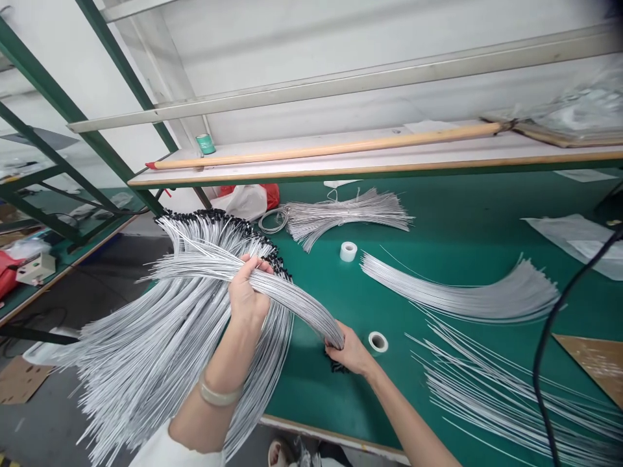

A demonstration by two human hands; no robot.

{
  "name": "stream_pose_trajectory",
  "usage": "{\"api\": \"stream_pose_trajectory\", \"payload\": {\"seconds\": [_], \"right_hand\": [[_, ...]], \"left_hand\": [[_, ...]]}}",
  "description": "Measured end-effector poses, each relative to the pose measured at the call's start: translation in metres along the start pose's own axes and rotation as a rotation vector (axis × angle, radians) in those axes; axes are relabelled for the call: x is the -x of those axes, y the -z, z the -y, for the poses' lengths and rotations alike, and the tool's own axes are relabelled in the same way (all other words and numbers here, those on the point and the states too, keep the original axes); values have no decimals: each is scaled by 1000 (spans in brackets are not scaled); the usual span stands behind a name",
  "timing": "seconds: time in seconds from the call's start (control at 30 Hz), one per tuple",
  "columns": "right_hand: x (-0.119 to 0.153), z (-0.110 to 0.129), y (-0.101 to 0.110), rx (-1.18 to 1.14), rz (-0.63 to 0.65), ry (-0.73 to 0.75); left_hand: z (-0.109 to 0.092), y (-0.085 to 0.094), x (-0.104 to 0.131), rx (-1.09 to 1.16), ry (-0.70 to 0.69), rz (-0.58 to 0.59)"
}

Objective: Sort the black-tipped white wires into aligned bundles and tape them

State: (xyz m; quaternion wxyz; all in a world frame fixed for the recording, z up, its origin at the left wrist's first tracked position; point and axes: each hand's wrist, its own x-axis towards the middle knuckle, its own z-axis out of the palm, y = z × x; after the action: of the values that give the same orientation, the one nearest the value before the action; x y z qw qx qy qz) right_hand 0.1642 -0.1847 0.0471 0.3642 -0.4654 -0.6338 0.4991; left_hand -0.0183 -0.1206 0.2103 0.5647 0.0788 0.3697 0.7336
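My left hand [249, 295] is wrapped round the middle of a bundle of thin grey cables [296, 299]. Near the bundle's right end, my right hand [349, 350] grips the same cables, with small black tips showing just below it. The bundle arches between the hands, and its loose ends fan out to the left. Beneath and left of it lies a large pile of grey cables [160, 337] with black ends [219, 220] along its top, hanging over the table's front edge.
On the green table [316, 240] lie a tied cable bundle [348, 214], a curved bundle [462, 295], loose cables [487, 389] and two tape rolls [348, 251]. A black cord [542, 350] crosses the right side. Above, a shelf [292, 170] holds a long wooden pole [331, 149].
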Motion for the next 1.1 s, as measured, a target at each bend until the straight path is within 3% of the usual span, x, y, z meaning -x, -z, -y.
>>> {"api": "stream_pose_trajectory", "payload": {"seconds": [0.13,0.27,0.47,0.9,1.1], "right_hand": [[3,-4,-2,60,-42,54],[9,-13,-6,158,-183,108],[14,-30,-9,326,-288,101],[19,-9,3,249,-53,133],[34,-23,0,238,-150,92]], "left_hand": [[-1,2,1,-25,-17,6],[-2,5,3,-49,-22,32],[1,11,3,-95,-67,39],[-2,9,10,-113,-121,97],[7,17,22,-214,-182,163]]}}
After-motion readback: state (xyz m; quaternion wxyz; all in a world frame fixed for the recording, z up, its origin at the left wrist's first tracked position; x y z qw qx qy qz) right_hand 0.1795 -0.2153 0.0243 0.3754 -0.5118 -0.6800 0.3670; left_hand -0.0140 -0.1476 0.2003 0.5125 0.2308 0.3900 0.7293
